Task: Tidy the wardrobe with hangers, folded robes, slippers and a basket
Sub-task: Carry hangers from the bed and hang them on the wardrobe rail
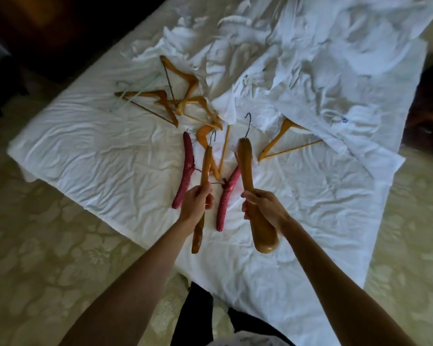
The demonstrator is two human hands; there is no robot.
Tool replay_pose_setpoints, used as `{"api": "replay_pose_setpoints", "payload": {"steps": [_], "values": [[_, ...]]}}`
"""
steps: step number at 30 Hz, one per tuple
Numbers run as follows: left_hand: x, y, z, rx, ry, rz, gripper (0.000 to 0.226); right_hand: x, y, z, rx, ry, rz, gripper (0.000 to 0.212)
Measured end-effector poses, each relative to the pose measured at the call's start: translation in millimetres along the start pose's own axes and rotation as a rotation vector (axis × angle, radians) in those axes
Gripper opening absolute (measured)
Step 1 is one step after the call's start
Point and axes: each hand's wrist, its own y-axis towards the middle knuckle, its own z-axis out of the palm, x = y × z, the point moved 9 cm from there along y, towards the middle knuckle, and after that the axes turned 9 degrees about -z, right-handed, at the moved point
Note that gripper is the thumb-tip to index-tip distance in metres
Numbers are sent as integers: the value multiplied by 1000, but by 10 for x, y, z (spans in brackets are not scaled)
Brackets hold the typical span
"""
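My left hand grips a slim wooden hanger, held edge-on above the white sheet. A broad wooden hanger with a metal hook is gripped in my right hand. Below them lie two red padded hangers, one left and one between my hands. Several more wooden hangers lie in a heap further back, another lies to the right. Crumpled white robes cover the far right of the sheet.
The sheet is spread over a pale patterned carpet. Dark furniture stands at the far left. A thin pale wire hanger lies by the heap. My dark trousers show at the bottom.
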Motion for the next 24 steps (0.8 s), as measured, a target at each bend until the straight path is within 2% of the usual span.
{"api": "replay_pose_setpoints", "payload": {"steps": [4, 7, 8, 10, 12, 15, 18, 22, 24], "values": [[-225, -587, -224, -58, -149, 24, 41, 444, -294, 290, 133, -134, -115, 33], [-349, -1005, -512, -90, -232, 71, 35, 776, -463, 606, 229, -245, -198, 53], [-381, -1135, -633, -105, -259, 90, 32, 885, -516, 745, 267, -277, -224, 52], [-406, -1379, -923, -152, -303, 122, 28, 1065, -617, 1071, 362, -311, -267, 31], [-399, -1596, -1263, -218, -345, 147, 28, 1204, -703, 1447, 466, -343, -301, 23], [-361, -1914, -1871, -343, -430, 216, 30, 1342, -770, 2093, 584, -390, -333, 28], [-306, -2190, -2528, -443, -478, 295, 31, 1444, -815, 2871, 685, -416, -359, 18], [-142, -2464, -3506, -551, -564, 371, 30, 1552, -910, 4003, 812, -440, -431, 21], [-87, -2584, -3999, -611, -584, 384, 32, 1579, -951, 4566, 887, -446, -452, 16]]}}
